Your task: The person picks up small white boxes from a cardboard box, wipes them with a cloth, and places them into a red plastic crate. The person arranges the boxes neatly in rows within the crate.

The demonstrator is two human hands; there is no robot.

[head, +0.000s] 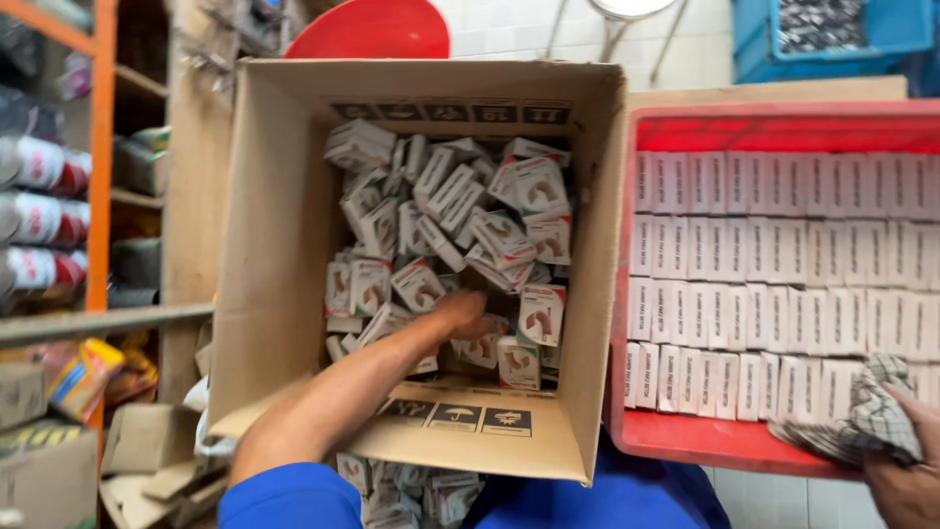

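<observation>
My left hand (460, 312) reaches down into a tall open cardboard carton (274, 245), with the forearm across its near flap. It rests among several loose small white boxes (529, 186) with red and green print, and its fingertips are buried in the pile, so a grip is not visible. My right hand (906, 480) sits at the bottom right corner, closed on a crumpled checked cloth (862, 416). The cloth lies over the near right corner of a red plastic tray (774, 127). The tray holds neat rows of upright white boxes (783, 255).
An orange metal shelf (98, 147) with rolls and packets stands at the left, with cardboard scraps below it. A red round lid (377, 29) and a blue crate (832, 39) lie beyond. More small boxes (411, 490) sit under the carton's near flap.
</observation>
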